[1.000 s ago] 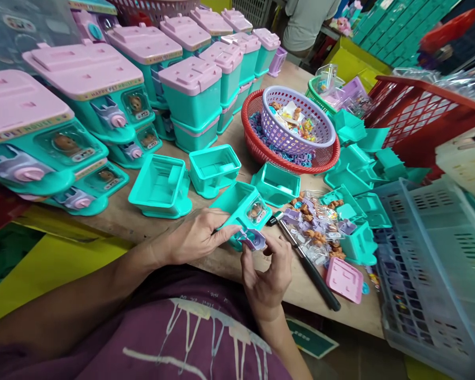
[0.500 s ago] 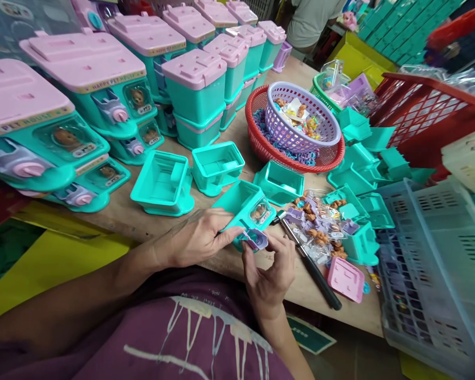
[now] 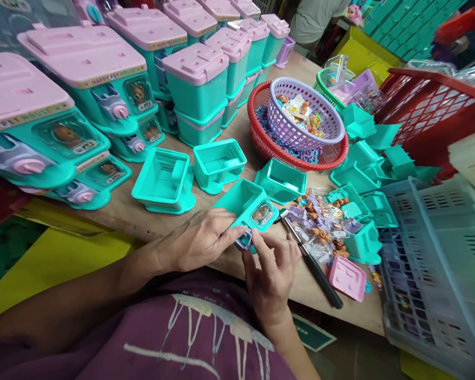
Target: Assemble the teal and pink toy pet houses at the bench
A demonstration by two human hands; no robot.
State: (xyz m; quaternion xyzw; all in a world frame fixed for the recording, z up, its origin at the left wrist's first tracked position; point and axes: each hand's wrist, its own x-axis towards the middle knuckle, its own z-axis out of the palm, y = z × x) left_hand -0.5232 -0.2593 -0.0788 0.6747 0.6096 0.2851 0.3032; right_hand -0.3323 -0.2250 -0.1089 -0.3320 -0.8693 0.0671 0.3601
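My left hand (image 3: 201,238) is closed on the near side of an open turquoise plastic toy box (image 3: 239,198), its thumb by the front. On the box front sits a clear window with a brown puppy figure (image 3: 260,212) behind it. My right hand (image 3: 271,272) pinches a small lilac plastic part (image 3: 244,241) against the front, below the window. Fingers of both hands cover much of that part. A black-handled tool (image 3: 316,272) with a metal shaft lies just right of my right hand. Near it are loose lilac parts and brown puppy figures (image 3: 320,235).
Stacked turquoise boxes with pink lids (image 3: 196,66) line the left and back. Open turquoise boxes (image 3: 162,182) stand nearby. A lilac basket (image 3: 336,124) sits in a red one (image 3: 257,124). A pink panel (image 3: 347,277) and a translucent crate (image 3: 431,264) are at right. Another person (image 3: 311,24) stands behind.
My right fingers have shifted up over the lilac part, which now sits closer against the box front and is turned. My left hand keeps its hold. The view has moved slightly.
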